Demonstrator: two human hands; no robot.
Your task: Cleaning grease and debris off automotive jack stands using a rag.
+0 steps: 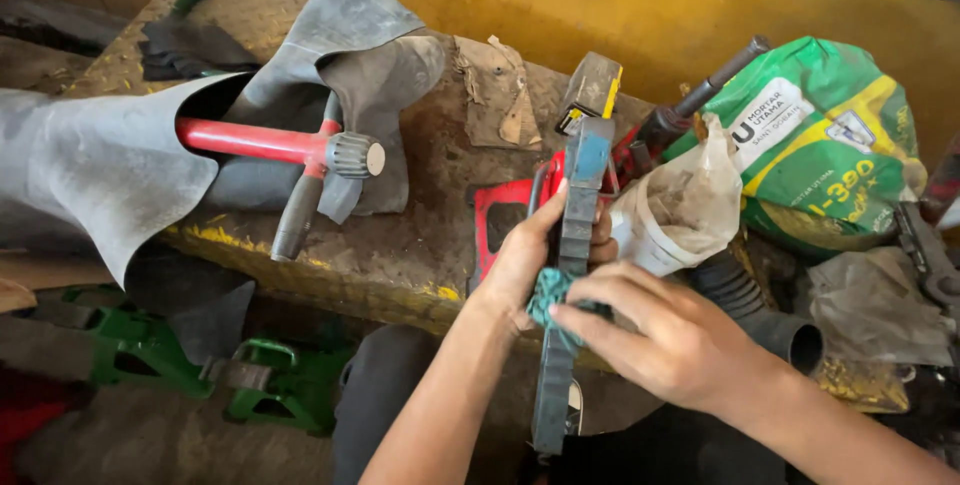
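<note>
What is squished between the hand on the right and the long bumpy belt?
A teal rag, pressed by the right hand against the toothed belt; the head view shows it.

Dark toothed belt, upright, teal rag against it

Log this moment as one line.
left hand: holds toothed belt upright | right hand: presses teal rag on belt | behind: plastic bag, red tool

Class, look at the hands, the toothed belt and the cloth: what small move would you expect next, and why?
Probably the right hand slides the teal cloth further along the toothed belt. The left hand grips the belt from behind, holding it upright, and the cloth is pinched against its edge partway along.
</note>
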